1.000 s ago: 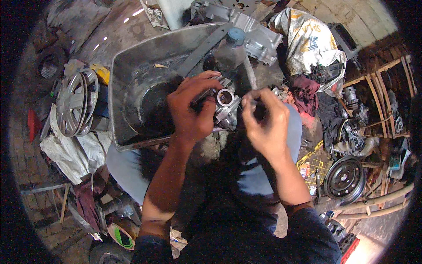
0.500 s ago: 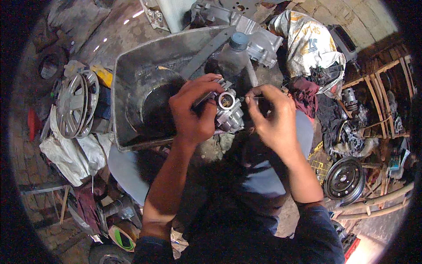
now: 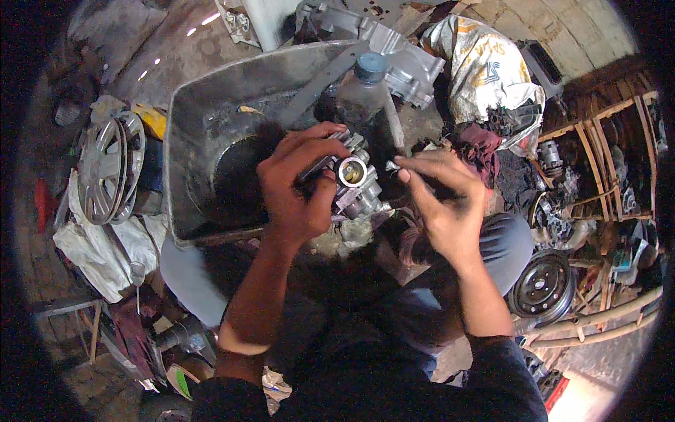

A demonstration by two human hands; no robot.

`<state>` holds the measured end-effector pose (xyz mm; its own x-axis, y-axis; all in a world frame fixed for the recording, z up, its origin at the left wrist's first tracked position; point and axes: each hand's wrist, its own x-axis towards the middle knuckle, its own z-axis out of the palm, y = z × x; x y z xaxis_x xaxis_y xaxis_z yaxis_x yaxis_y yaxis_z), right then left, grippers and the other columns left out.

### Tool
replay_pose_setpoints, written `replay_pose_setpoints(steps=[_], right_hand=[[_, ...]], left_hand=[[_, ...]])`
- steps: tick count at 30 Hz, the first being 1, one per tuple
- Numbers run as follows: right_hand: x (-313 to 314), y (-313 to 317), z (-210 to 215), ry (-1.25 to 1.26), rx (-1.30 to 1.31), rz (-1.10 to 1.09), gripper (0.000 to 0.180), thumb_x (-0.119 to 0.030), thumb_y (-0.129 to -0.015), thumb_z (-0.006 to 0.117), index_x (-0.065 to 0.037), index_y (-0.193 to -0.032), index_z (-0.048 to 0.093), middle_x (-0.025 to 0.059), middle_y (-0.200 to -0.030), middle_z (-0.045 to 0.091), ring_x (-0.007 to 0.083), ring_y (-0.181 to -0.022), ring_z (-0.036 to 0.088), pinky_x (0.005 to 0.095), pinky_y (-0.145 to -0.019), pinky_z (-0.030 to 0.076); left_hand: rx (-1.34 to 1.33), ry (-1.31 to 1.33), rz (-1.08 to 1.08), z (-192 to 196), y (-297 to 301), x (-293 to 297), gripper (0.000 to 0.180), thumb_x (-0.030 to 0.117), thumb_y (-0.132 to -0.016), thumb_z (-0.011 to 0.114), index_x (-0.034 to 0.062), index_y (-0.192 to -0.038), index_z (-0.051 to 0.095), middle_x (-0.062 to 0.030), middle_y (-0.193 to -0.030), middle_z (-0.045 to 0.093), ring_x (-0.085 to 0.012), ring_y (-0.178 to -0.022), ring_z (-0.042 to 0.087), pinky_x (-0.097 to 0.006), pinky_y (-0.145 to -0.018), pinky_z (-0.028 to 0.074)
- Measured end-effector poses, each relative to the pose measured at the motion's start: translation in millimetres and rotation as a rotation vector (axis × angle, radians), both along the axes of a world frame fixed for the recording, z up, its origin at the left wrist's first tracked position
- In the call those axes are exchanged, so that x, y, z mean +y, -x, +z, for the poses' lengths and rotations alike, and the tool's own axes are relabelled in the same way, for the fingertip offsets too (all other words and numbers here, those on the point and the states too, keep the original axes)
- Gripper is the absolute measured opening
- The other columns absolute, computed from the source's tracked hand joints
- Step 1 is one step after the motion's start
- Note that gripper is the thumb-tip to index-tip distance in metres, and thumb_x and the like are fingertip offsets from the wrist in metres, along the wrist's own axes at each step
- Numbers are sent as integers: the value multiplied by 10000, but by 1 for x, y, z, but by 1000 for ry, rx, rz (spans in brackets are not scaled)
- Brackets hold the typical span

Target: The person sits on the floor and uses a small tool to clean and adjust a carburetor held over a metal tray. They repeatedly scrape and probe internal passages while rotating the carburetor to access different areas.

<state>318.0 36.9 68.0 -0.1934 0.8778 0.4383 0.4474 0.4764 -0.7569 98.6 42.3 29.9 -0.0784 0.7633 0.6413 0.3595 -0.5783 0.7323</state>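
A silvery metal carburetor [image 3: 364,184] with a round bore facing up is gripped by my left hand [image 3: 299,179], fingers and thumb wrapped round its left side. Just to its right, my right hand [image 3: 443,193] pinches a small shiny metal piece [image 3: 391,167] between thumb and fingertips; its exact kind is too small to make out. The piece is apart from the carburetor. Behind the carburetor, a clear plastic bottle [image 3: 362,98] with a blue-grey cap stands at the right end of a dark plastic tub [image 3: 211,83].
Beyond the tub lies a large grey metal casing [image 3: 401,63]. A white printed sack [image 3: 485,70] and a maroon cloth [image 3: 480,151] are at the right, above a black wheel rim [image 3: 541,285]. Silver wheel covers [image 3: 105,172] lean at the left. Bamboo poles [image 3: 598,327] cross the lower right.
My right hand has drawn slightly right and down, and the small metal piece now shows at its fingertips. The carburetor has shifted a little left and tilted in my left hand.
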Motion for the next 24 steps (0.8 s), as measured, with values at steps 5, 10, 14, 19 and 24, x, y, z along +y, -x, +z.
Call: replay_pose_setpoints(steps=[5,10,14,19,24], right_hand=[[-9,8,-4,-64,12,-14,180,36,-806,757,-3,-982,752,133,-925,717,225,-831,685,319,-750,527],[-11,17,-8,-123,-33,27,152,47,-789,742,13,-927,690,140,-850,639,253,-727,649,341,-650,508],[-10,22,-14,-138,-24,22,167,60,-769,729,24,-910,646,161,-843,605,303,-707,631,366,-631,504],[-10,24,-13,-187,-63,91,199,81,-736,723,28,-887,604,181,-839,572,365,-749,606,405,-660,496],[-14,27,-10,-145,-82,105,202,92,-728,711,25,-870,584,183,-831,555,385,-752,589,429,-671,491]], left_hand=[[4,-20,-7,1,1,-1,281,48,-677,572,12,-908,727,-191,-1086,740,-338,-952,710,-390,-888,536],[20,-42,-1,-1,2,0,283,51,-676,578,13,-912,728,-192,-1085,740,-335,-943,709,-389,-871,538],[13,-36,1,-1,1,-1,275,59,-679,584,14,-909,727,-191,-1083,740,-335,-936,710,-390,-861,537],[26,-33,16,0,0,-2,268,61,-679,584,20,-905,723,-186,-1075,743,-331,-930,714,-385,-856,536],[39,-59,22,-1,-1,0,268,51,-682,579,27,-910,719,-181,-1062,746,-331,-923,717,-385,-851,534]])
